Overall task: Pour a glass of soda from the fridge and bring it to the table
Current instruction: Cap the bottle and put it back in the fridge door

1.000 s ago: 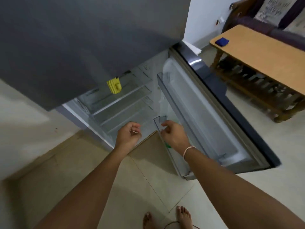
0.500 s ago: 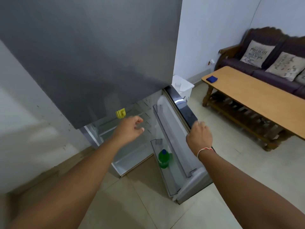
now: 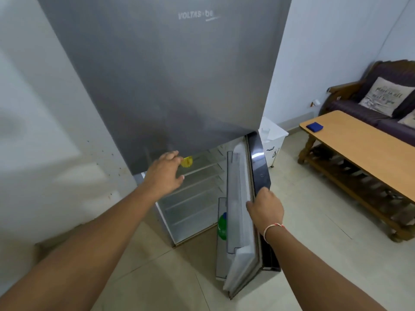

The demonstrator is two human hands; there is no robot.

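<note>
A grey fridge stands in front of me, its lower door swung out edge-on. A green soda bottle with a blue cap stands in the door's bottom rack. My right hand grips the edge of the lower door, fingers curled round it. My left hand hovers with relaxed fingers at the bottom edge of the upper door, in front of the glass shelves, holding nothing. A glass stands on a white cabinet behind the fridge door. The wooden table is at the right.
A yellow object lies on the top shelf beside my left fingers. A blue cloth rests on the table's near corner. A dark sofa with cushions sits behind the table. Pale tiled floor lies between fridge and table.
My view has risen. My right hand left the door rack by the bottle and took hold of the door's edge; the door has swung further towards the fridge. My left hand rose to the upper door's bottom edge.
</note>
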